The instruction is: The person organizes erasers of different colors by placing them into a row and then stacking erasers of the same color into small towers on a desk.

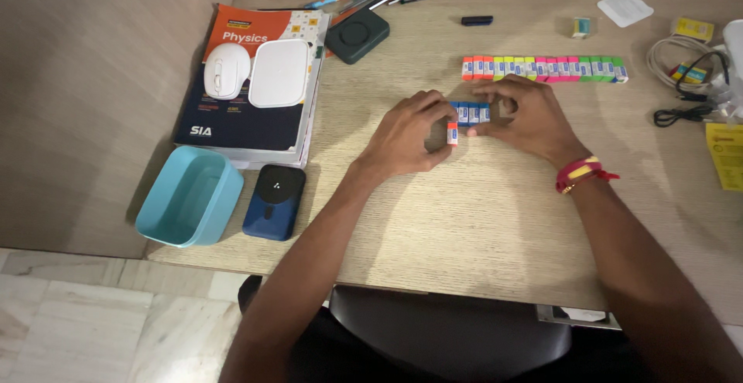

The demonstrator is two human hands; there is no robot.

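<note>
Pinching a small orange rectangular eraser in a white paper sleeve (452,133) between thumb and fingertips, the left hand (402,135) holds it at the left end of a short row of blue erasers (470,111) on the pale wood-grain desk (480,220). The right hand (522,116), fingers curled and pressed together, rests against the right end of that blue row, steadying it. Doing this well probably means keeping the piece upright and square so it sits flush with its neighbours without nudging them. The orange eraser looks short and blocky, standing on end. Just beyond the hands lies a longer row of orange, yellow, pink and green erasers (542,67). Further left sit a physics textbook (248,112), a white computer mouse (226,70) and a light blue plastic tub (190,196).
</note>
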